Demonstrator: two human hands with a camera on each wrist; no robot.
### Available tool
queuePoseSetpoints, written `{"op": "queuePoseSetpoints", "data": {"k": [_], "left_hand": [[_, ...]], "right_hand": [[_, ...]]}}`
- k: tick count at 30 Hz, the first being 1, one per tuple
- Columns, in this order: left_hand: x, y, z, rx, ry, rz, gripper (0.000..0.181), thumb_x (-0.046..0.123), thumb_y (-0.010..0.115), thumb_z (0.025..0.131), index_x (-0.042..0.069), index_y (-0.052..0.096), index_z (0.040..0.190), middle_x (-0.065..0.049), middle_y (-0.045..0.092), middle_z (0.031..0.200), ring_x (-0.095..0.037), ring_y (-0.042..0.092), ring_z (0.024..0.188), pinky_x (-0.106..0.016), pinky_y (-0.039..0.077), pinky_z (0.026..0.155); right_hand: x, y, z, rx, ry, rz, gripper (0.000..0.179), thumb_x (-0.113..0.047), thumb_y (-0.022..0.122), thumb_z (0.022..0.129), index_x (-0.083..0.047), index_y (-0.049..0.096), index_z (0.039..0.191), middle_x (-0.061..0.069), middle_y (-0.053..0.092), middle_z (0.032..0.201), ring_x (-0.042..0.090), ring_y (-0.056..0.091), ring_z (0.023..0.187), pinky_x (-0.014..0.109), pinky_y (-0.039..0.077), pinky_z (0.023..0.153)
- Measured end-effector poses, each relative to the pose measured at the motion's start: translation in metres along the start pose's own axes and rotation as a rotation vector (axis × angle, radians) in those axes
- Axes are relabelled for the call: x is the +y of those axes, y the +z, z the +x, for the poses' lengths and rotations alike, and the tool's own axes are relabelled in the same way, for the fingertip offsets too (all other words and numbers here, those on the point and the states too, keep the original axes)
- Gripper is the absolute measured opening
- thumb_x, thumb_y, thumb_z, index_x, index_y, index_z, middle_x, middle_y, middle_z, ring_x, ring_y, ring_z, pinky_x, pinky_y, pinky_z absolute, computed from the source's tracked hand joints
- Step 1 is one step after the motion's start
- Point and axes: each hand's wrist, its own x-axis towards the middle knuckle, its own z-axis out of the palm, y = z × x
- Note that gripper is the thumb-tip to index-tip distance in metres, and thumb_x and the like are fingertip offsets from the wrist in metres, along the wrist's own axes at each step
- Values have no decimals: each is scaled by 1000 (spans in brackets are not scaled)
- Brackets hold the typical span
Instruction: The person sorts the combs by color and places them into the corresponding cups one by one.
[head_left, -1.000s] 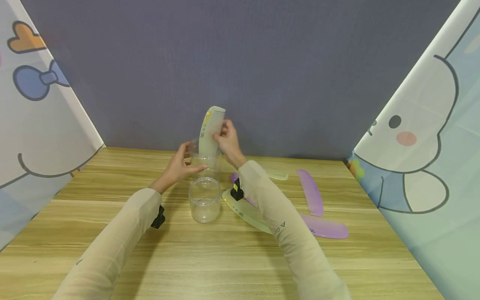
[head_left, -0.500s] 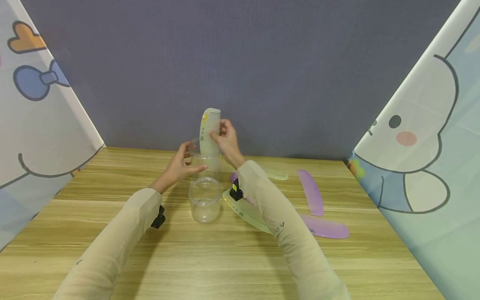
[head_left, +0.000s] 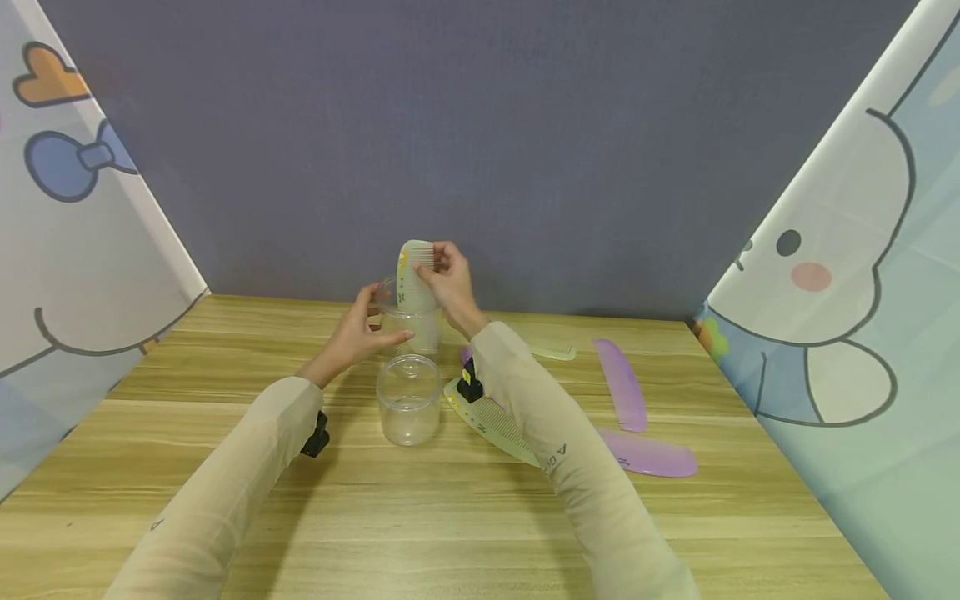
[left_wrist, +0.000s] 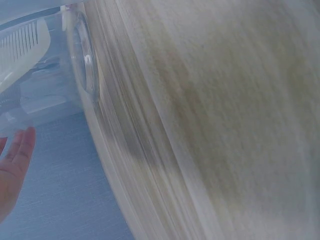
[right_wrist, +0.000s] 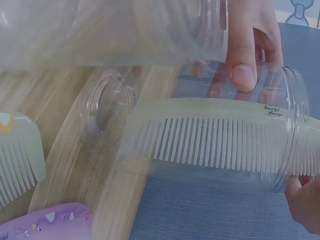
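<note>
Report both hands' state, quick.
Left hand: holding the rear clear jar, thumb and fingers around it.
Right hand: pinching a pale green comb, lower end inside that jar.

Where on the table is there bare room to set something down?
The table is bare left of the left sleeve, in front of the near jar, and right of the right sleeve before the nearest purple comb. Crowded: around the far jar, with left hand and right hand at it, and right of the near jar among the green and purple combs.
</note>
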Motion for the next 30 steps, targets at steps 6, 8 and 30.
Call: {"op": "queuePoseSetpoints", "data": {"k": [6,8,30], "left_hand": [[-1,0,0,1,2,0,100,35,76,73,7,11,144,-21,31,142,-43,39,123,-51,45,95],[-1,0,1,3,3,-1,99,34,76,74,7,12,144,-21,31,142,-43,39,123,-51,45,95],[0,-3,-2,11,15,3,99,34,76,73,5,13,144,-20,33,142,-44,41,121,-52,45,94]], "right_hand": [[0,1,1,13,-9,-7,28,4,62,82,7,52,108,22,59,103,13,55,82,23,52,75],[0,1,1,16,-15,-14,28,4,61,82,7,52,108,22,58,103,12,54,81,20,51,73],[3,6,5,69,-54,-62,23,8,61,79,4,56,102,13,58,90,10,51,76,12,45,64]]}}
